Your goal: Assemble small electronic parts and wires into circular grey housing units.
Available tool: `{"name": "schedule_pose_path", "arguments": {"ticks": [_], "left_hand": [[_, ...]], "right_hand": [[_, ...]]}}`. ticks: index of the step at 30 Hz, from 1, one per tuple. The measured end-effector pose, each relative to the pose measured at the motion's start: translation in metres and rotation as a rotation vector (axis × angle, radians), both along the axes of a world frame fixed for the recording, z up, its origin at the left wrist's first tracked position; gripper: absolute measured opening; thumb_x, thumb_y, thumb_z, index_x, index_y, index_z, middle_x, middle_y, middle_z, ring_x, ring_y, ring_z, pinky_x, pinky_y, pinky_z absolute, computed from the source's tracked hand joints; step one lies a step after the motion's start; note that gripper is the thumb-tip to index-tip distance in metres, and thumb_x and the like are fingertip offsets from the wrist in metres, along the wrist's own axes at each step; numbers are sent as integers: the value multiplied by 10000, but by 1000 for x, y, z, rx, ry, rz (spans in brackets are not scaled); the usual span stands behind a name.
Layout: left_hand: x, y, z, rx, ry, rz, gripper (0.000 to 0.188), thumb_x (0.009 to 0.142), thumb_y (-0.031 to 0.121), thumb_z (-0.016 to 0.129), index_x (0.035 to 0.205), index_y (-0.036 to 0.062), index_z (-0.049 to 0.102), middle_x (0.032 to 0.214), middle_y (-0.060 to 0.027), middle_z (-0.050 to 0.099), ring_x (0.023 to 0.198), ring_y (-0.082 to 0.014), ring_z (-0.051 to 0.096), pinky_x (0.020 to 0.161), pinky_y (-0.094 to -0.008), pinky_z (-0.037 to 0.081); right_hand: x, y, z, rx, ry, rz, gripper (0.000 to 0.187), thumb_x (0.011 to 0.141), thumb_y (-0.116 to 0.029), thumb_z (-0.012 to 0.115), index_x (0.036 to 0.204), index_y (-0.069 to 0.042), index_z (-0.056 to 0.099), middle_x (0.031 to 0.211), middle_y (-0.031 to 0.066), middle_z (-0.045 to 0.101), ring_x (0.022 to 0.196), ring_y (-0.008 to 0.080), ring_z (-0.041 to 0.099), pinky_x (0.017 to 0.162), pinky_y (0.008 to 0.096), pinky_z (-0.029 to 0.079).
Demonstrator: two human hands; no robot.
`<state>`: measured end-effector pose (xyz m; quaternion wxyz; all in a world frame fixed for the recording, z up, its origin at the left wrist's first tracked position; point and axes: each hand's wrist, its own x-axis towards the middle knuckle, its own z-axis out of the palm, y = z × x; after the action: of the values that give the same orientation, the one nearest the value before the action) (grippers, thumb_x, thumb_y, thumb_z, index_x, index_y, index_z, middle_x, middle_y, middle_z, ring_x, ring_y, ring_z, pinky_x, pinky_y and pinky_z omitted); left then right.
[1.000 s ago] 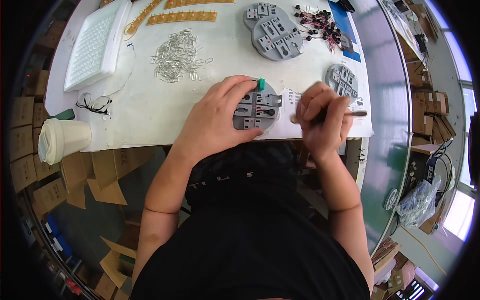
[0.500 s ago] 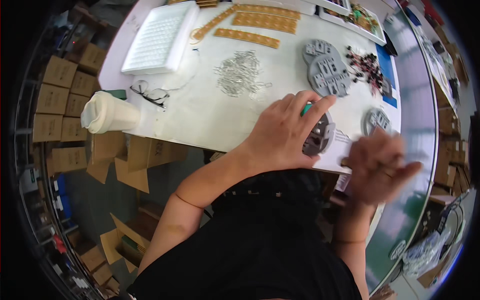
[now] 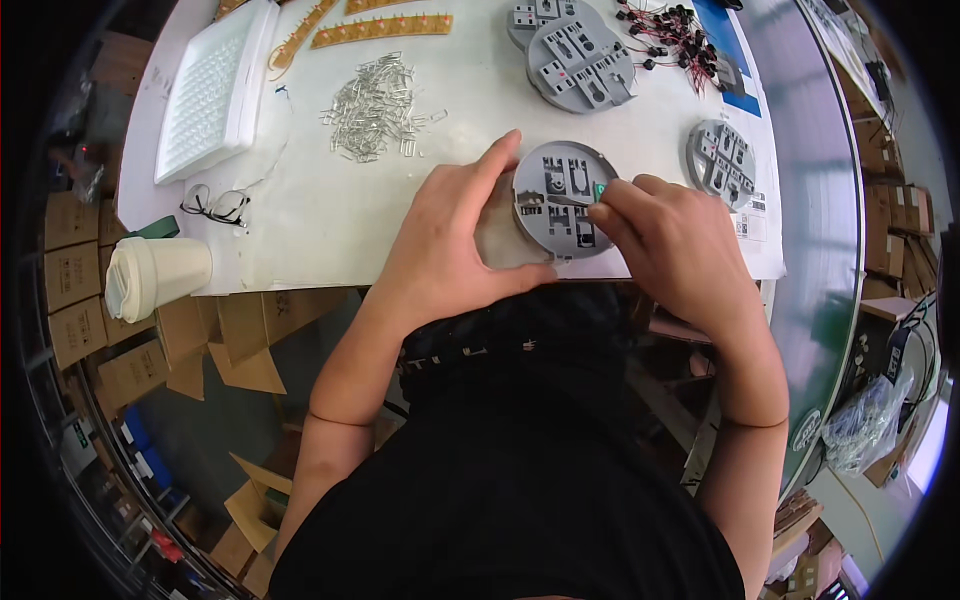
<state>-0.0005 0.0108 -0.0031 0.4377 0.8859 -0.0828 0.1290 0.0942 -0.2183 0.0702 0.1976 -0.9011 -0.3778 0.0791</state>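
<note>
The round gray plastic disc (image 3: 553, 225) lay on the white tabletop (image 3: 290, 245), close to the near edge, between the two hands. The left hand (image 3: 445, 240) curved around the disc's left side, with its thumb and pointing finger spread wide apart. The thumb tip was by the near rim and the finger was by the far left rim, but I could not tell if they touched it. The right hand (image 3: 680, 245) was at the right side, and its fingers were pinched together on a thin dark tool (image 3: 568, 201). Most of that tool was hidden in the hand. The disc was round, so it had no long way, but the tool's long way ran left to right, pointing left over the disc's middle. So the disc lay right of the left hand and left of the right hand, and the right fingertips were nearer its middle. A small green piece (image 3: 600, 189) showed at the disc's right side, just beside those fingertips. Farther away were a stack of round gray plastic discs (image 3: 582, 68) and, to the left, a pile of shiny bent wire bits (image 3: 372, 112).
</note>
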Motion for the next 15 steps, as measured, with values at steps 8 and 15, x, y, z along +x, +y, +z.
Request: {"name": "schedule_pose_path", "arguments": {"ticks": [8, 15], "left_hand": [[4, -15, -11, -140, 116, 9, 1081, 660, 337, 1009, 1587, 61, 527, 1003, -149, 733, 864, -283, 701, 805, -395, 590], [9, -11, -16, -219, 146, -4, 1031, 656, 366, 988, 1549, 48, 582, 927, -140, 721, 769, -252, 686, 739, -384, 588]], "right_hand": [[0, -3, -7, -48, 3, 82, 284, 1004, -252, 743, 835, -46, 646, 784, 153, 661, 699, 408, 655, 617, 507, 489], [-1, 2, -14, -114, -127, 101, 276, 991, -277, 759, 837, -68, 665, 746, 132, 637, 679, 385, 661, 593, 499, 491]]}}
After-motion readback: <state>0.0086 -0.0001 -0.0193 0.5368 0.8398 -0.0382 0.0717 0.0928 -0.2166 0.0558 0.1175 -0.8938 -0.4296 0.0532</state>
